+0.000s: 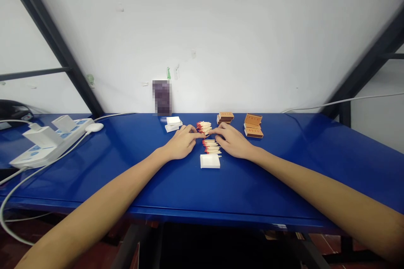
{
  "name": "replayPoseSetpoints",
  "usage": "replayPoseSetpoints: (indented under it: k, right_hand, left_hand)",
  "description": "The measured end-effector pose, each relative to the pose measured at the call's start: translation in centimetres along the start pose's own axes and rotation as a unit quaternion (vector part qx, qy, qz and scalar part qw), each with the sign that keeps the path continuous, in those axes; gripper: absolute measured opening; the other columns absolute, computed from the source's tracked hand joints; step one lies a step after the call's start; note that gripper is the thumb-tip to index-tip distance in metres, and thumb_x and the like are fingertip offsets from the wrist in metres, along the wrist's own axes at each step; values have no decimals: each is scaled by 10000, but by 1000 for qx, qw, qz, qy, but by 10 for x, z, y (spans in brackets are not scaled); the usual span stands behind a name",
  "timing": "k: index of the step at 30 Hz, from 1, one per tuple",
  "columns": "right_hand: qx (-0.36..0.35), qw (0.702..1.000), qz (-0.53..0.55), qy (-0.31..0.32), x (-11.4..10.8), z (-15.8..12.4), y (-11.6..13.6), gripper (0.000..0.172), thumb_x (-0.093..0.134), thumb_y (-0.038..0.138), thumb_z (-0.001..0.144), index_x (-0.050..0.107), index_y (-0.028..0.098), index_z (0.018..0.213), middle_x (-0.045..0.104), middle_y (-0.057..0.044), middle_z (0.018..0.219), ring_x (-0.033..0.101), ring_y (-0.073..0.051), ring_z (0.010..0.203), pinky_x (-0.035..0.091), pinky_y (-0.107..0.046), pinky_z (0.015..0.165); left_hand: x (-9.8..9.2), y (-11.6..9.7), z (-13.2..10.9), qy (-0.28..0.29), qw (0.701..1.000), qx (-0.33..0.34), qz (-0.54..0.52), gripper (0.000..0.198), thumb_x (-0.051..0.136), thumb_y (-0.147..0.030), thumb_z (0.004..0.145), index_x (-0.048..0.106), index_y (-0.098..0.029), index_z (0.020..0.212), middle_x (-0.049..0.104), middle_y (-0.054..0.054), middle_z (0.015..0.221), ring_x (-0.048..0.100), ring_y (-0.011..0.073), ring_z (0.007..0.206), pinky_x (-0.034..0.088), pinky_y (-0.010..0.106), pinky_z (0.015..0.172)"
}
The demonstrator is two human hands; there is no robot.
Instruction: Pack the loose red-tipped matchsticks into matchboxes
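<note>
My left hand (184, 141) rests on the table left of the matches, its fingers apart and index finger reaching to the lower edge of the far pile. From the other side my right hand (232, 139) reaches in, index finger stretched to the same pile and thumb apart from it. The far pile of red-tipped matches (203, 127) lies between the fingertips. Closer to me, a second group of matches (212, 146) lies with red heads to the left. Just below it sits a white matchbox tray (210, 161). Whether the fingertips pinch a single match is too small to make out.
White matchbox trays (173, 123) lie behind my left hand. Stacked brown matchboxes (225, 117) and further brown matchboxes (253, 126) stand at the back right. A pixelated dark object (162, 98) leans on the wall. On the left lies a power strip (52, 143) with cables.
</note>
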State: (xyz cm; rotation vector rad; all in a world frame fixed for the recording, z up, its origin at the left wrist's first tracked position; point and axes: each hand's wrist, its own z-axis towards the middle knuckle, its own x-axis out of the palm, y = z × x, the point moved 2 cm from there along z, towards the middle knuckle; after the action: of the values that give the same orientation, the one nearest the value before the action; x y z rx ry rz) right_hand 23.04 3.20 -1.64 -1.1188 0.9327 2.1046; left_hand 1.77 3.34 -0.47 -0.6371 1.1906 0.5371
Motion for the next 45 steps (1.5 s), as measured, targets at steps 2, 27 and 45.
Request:
replayPoseSetpoints:
  k: [2, 27, 45]
  right_hand:
    - [1, 1000, 1, -4, 0, 0, 1, 372, 416, 172, 937, 676, 239, 1194, 554, -72, 993, 582, -218, 936, 460, -364, 870]
    - [-14, 1000, 0, -6, 1, 0, -2, 389, 394, 158, 937, 659, 229, 1212, 550, -89, 1034, 565, -236, 970, 461, -394, 886]
    - [-16, 1000, 5, 1, 0, -1, 0, 359, 404, 157, 943, 676, 222, 1167, 596, -101, 1108, 558, -254, 1042, 446, -418, 928]
  left_hand:
    - [0, 0, 0, 1, 1000, -3, 0, 515, 350, -100, 928, 588, -285, 1345, 502, 90, 1161, 474, 245, 1072, 392, 453, 1010]
    - [-1, 1, -1, -14, 1000, -1, -10, 546, 324, -78, 918, 584, -288, 1351, 522, 92, 1157, 488, 239, 1056, 410, 447, 990]
    - [-1, 2, 0, -3, 1000, -17, -4, 464, 335, -167, 958, 554, -217, 1363, 518, 107, 1164, 490, 250, 1078, 399, 442, 1003]
